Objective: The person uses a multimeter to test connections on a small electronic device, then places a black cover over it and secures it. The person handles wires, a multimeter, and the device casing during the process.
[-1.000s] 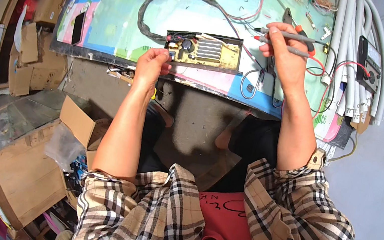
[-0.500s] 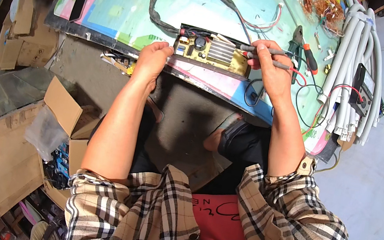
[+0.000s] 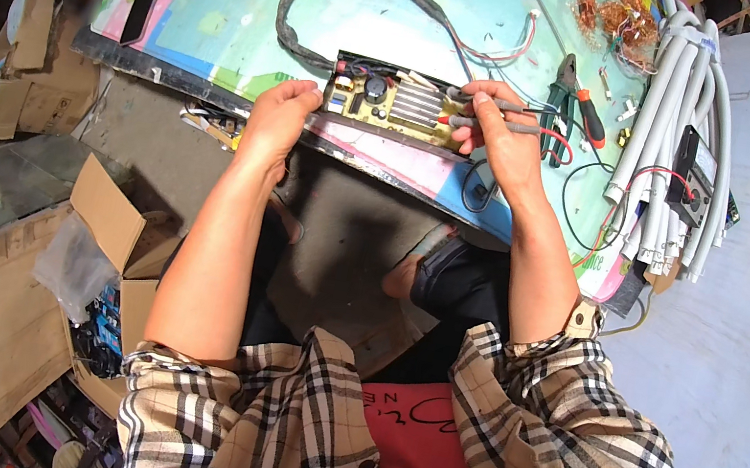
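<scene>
Right grip (image 3: 506, 144) clasps two probes (image 3: 522, 129) over the circuit board (image 3: 403, 106); left grip (image 3: 277, 116), its hold unclear, is near green lettering (image 3: 286, 76).

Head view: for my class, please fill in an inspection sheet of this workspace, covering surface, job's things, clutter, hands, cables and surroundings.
Surface: multicoloured table with a dark, worn edge.
Job's things: circuit board in a dark tray; two probes; meter at the right.
Clutter: phone, pliers, copper wire tangle, grey tubes.
Hands: left hand at the board's left end, contact unclear; right hand holds both probes, tips over the board, contact unclear.
Cables: thick black cable loops from the board's left end; red lead at the meter.
Surroundings: open cardboard box and plastic bag, lower left.
</scene>
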Tool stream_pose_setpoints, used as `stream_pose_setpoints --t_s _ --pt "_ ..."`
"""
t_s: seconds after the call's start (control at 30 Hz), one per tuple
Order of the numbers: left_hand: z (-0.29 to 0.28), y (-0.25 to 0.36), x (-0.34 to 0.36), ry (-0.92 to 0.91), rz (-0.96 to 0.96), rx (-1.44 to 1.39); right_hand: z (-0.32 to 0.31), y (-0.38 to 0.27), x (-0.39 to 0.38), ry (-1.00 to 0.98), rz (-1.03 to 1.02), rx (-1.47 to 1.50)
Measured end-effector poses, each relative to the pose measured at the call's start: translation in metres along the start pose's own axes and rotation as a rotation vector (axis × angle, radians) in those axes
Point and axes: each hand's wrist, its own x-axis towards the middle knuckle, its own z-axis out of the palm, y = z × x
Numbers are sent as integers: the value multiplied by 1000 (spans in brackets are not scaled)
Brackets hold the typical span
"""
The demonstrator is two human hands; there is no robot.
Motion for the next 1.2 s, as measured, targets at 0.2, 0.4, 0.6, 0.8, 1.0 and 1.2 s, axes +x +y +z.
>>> stream_pose_setpoints --t_s 0.2,0.4,0.6,0.8,1.0,1.2 --pt "-3 1 0 -15 -13 2 12 -2 -4 6 28 -14" --pt "7 -1 -4 -63 10 14 6 18 -6 59 -84 -55" --pt "3 16 -16 -58 -41 66 -11 -14 -20 14 16 47" --pt "12 25 -41 -27 52 129 -24 -4 -32 46 -299 -209" --pt "19 23 -44 -25 77 142 -24 -2 -43 90 -435 -306" --pt "17 14 -39 -25 75 131 -24 3 -40 100 -471 -284"
